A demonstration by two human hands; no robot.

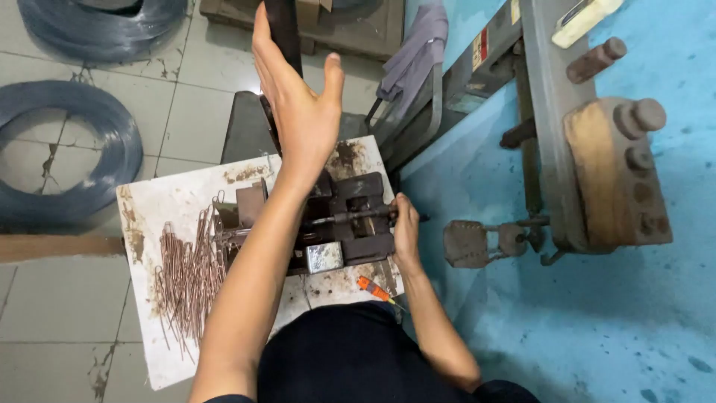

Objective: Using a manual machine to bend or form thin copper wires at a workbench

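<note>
left hand (298, 112) flat, fingers spread, on lever (282, 30) above jig (350, 216). right hand (406, 235) pinches rod (350, 218) at jig's right. bent wires (190, 276) piled left of jig. mid-press.

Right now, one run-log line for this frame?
left hand: open, raised by lever | right hand: on bending jig | copper wire pieces: piled on board
</note>
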